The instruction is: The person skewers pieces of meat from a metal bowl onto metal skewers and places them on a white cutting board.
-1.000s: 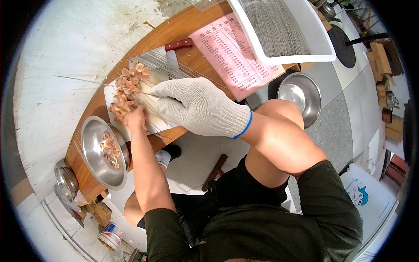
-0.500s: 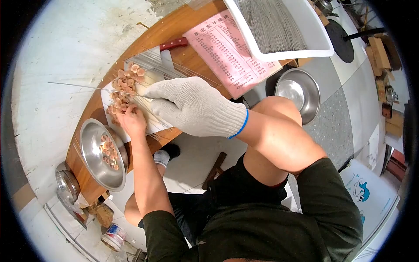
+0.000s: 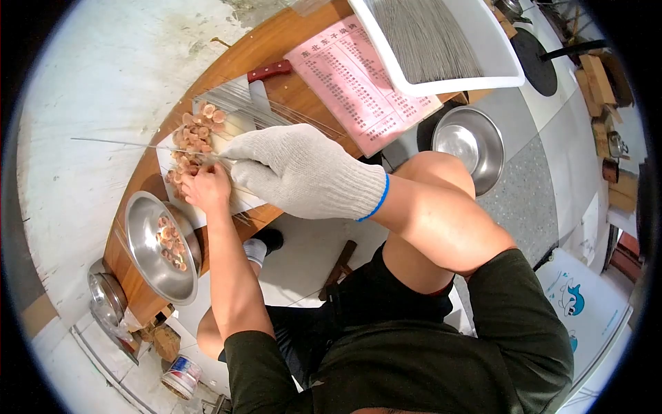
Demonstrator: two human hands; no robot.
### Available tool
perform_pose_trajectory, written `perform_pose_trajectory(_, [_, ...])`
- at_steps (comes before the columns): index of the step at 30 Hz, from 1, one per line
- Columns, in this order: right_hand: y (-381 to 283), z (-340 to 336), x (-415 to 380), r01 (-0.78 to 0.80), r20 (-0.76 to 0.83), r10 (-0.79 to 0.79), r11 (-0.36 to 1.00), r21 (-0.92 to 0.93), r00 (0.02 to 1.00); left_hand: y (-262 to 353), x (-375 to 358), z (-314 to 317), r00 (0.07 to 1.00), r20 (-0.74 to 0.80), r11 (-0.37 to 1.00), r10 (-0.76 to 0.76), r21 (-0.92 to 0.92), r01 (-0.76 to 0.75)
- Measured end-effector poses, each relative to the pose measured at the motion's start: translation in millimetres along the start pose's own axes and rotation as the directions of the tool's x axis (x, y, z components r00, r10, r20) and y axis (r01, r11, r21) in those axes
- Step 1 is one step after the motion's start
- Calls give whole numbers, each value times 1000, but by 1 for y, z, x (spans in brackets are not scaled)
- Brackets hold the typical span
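Observation:
My right hand (image 3: 303, 172), in a white knitted glove with a blue cuff, is closed on a thin metal skewer (image 3: 103, 141). The skewer points left across a pile of small, pinkish-brown, ring-like meat pieces (image 3: 195, 134). My bare left hand (image 3: 208, 188) is at the near side of this pile, just left of the gloved fingertips. Its fingers are bent and drawn together among the pieces; what they pinch is hidden. Under the pile lies a white board (image 3: 245, 200). More loose skewers (image 3: 293, 114) lie behind the glove.
A steel bowl (image 3: 141, 241) with more pieces stands at the table's left end. Beyond the board are a red-handled knife (image 3: 270, 70), a pink printed menu (image 3: 345, 90) and a white tub (image 3: 500, 69) of skewers. Another steel bowl (image 3: 476, 162) is right of my knee.
My left hand has shifted slightly up toward the gloved fingertips, and its fingers have curled in. The gloved hand and skewer have barely moved.

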State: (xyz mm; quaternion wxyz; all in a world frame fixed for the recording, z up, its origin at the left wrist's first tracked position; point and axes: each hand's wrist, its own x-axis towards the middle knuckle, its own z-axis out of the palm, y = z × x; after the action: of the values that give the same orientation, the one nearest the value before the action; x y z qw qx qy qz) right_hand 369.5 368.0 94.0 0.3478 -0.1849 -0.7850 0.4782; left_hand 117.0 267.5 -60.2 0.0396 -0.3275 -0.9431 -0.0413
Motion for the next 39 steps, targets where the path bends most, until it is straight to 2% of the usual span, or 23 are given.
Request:
perform_pose_trajectory(4, [0,-2,0,-8,9,8,1000,13,1000,6,0,-6,998,65,998,-9,61,5])
perform_pose_trajectory(7, [0,-4,0,-16,15,16,1000,13,1000,0,3,4,1000,10,999,-2,34,2])
perform_pose_trajectory(10, [2,-4,-1,-2,-9,3,1000,21,1000,-2,0,7,996,-89,996,2,-89,-10])
perform_pose_trajectory(13, [0,-6,-1,-3,-6,3,1000,16,1000,-2,-4,-1,997,-30,995,76,-60,-78])
perform_pose_trajectory(16, [2,-7,0,15,-12,-15,1000,-7,1000,-9,-2,9,996,-25,995,86,-57,-87])
perform_pose_trajectory(24, [3,-9,0,25,-46,-24,1000,8,999,6,-2,2,994,94,997,-54,-51,59])
perform_pose_trajectory(31, [2,-12,0,14,-63,-13,1000,22,998,4,0,9,1000,-4,1000,9,21,-9])
perform_pose_trajectory(34, [3,-14,-1,11,-57,-10,1000,20,998,2,2,7,941,-188,959,282,36,-281])
perform_pose_trajectory(37, [4,-16,-1,24,-47,-24,1000,-2,999,6,18,-11,891,69,858,449,245,-451])
perform_pose_trajectory(38, [6,-15,0,37,-52,-37,999,-3,998,4,25,-15,841,99,815,532,210,-540])
perform_pose_trajectory(39, [6,-15,0,51,-57,-51,999,-4,997,6,30,-20,825,141,793,547,226,-565])
